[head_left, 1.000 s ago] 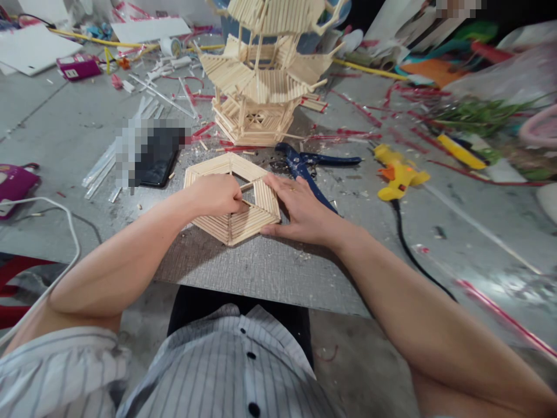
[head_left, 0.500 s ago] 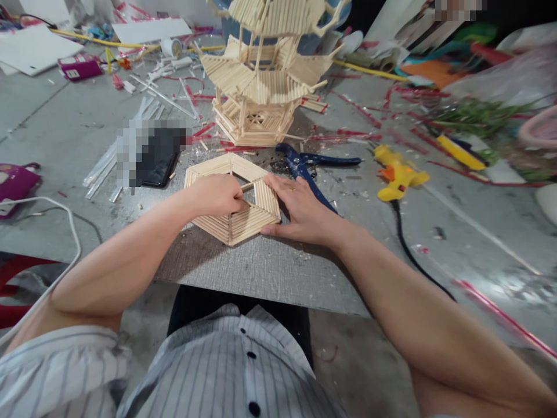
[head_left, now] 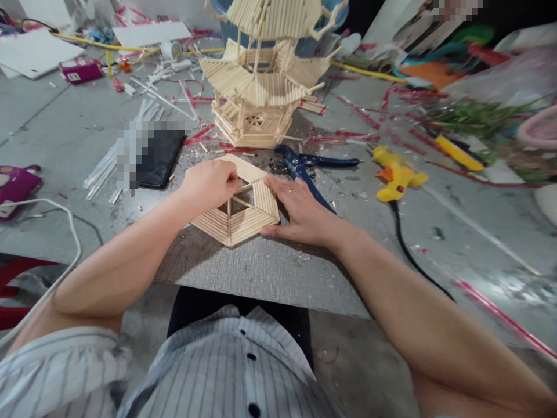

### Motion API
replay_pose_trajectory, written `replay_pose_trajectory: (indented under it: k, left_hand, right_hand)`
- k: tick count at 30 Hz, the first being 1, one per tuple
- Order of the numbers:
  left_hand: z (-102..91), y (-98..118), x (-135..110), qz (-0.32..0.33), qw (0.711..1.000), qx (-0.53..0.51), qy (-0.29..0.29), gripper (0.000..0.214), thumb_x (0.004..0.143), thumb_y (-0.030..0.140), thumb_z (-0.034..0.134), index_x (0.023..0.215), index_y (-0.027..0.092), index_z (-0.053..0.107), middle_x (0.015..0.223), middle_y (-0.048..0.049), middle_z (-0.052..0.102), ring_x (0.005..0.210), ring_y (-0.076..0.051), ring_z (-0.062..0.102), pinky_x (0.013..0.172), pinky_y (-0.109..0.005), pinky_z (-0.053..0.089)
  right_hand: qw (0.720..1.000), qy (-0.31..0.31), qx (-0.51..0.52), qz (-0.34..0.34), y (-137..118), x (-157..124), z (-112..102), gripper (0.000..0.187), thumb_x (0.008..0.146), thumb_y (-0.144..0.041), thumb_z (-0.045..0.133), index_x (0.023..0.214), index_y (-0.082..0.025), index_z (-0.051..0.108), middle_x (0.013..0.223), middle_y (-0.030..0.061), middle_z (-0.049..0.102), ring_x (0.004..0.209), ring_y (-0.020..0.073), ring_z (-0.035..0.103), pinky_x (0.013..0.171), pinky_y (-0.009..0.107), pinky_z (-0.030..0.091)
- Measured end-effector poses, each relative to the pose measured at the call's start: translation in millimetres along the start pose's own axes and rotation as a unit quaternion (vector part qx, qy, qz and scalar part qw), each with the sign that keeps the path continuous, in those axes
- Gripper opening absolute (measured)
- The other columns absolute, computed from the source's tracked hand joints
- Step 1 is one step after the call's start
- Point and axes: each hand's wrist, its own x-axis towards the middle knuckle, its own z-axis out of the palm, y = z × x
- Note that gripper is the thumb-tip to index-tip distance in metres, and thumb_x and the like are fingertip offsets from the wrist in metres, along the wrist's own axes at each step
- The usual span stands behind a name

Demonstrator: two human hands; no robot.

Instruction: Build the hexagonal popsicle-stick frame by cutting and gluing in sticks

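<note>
A hexagonal panel of thin wooden sticks (head_left: 243, 225) lies flat near the table's front edge. Its middle is an open gap crossed by thin stick spokes. My left hand (head_left: 211, 183) is over the panel's left side, fingers curled and pinched together by the gap; whatever they hold, if anything, is hidden. Against the right side, my right hand (head_left: 302, 210) rests with fingers and thumb spread, touching the panel's top and near right corner. Just behind are blue-handled pliers (head_left: 300, 168). A pagoda model of similar sticks (head_left: 256, 87) stands beyond.
A yellow glue gun (head_left: 398, 177) with a black cord lies at right. Left of the panel are a dark phone (head_left: 163, 157) and clear glue sticks (head_left: 102, 162). A white cable (head_left: 72, 232) runs along the left. Red plastic strips (head_left: 357, 110) and scraps litter the table.
My left hand has moved slightly up and left from the panel's middle, uncovering more of the spokes. My right hand and the panel stay nearly in place.
</note>
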Motion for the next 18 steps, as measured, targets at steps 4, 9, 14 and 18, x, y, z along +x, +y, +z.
replay_pose_trajectory:
  k: [4,9,14,18]
  left_hand:
    - [1.1,-1.1,-1.3,-0.016,0.999,0.041,0.006,0.028,0.083,0.029,0.041,0.092,0.018,0.066,0.094,-0.0098,0.068,0.091,-0.025,0.063,0.074,-0.035,0.045]
    - [2.9,-2.7,0.0,-0.010,0.997,0.078,-0.010,0.031,0.082,0.027,0.039,0.095,0.017,0.065,0.100,-0.0124,0.068,0.096,-0.029,0.064,0.076,-0.039,0.048]
    - [2.9,-6.2,1.5,-0.005,0.995,0.093,-0.019,0.035,0.081,0.025,0.037,0.097,0.017,0.066,0.102,-0.0121,0.068,0.095,-0.029,0.064,0.074,-0.038,0.049]
    - [3.0,-6.0,3.3,0.006,0.994,0.104,-0.026,0.036,0.080,0.025,0.037,0.094,0.015,0.068,0.100,-0.0127,0.069,0.094,-0.028,0.064,0.076,-0.038,0.048]
  right_hand:
    - [1.000,0.012,0.009,0.004,2.0,1.6,-1.0,0.101,0.075,-0.074,0.048,0.149,-0.011,0.021,0.147,0.0217,0.035,0.135,0.0376,0.034,0.107,0.063,0.025]
    - [0.998,0.054,0.034,0.019,5.9,3.6,-1.5,0.084,0.084,-0.072,0.032,0.144,-0.013,0.032,0.144,0.0185,0.042,0.132,0.0327,0.041,0.105,0.056,0.034]
    - [0.995,0.083,0.032,0.047,8.7,3.2,-0.9,0.066,0.089,-0.057,0.037,0.138,-0.012,0.042,0.138,0.0168,0.050,0.126,0.0301,0.048,0.102,0.053,0.040]
    - [0.994,0.095,0.029,0.034,8.9,3.4,-1.5,0.050,0.088,-0.044,0.046,0.131,-0.017,0.052,0.130,0.0113,0.058,0.120,0.0269,0.053,0.100,0.051,0.043]
